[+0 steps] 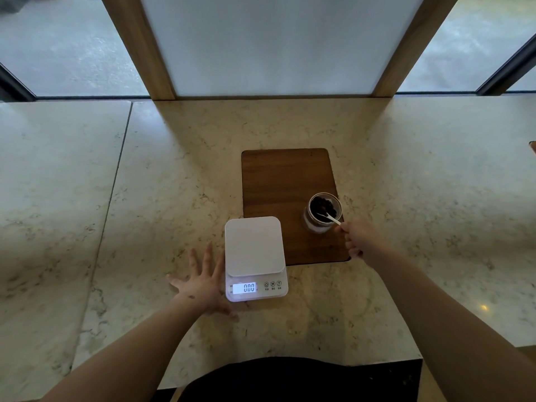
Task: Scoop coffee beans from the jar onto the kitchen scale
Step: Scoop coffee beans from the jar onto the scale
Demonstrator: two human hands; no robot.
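Observation:
A white kitchen scale [253, 245] sits on the marble counter, its lit display reading 0.00 and its platform bare. To its right, an open glass jar [322, 211] of dark coffee beans stands on a brown wooden board [278, 184]. A small white spoon [330, 217] leans in the jar with its bowl among the beans. My right hand [359, 239] pinches the end of the spoon's handle at the jar's near right rim. My left hand [203, 282] lies flat on the counter with fingers spread, touching the scale's left side.
The marble counter [145, 184] stretches wide on both sides, with a seam at the left. A wood-framed white panel [269, 44] rises at the counter's back edge. The near counter edge lies just in front of my body.

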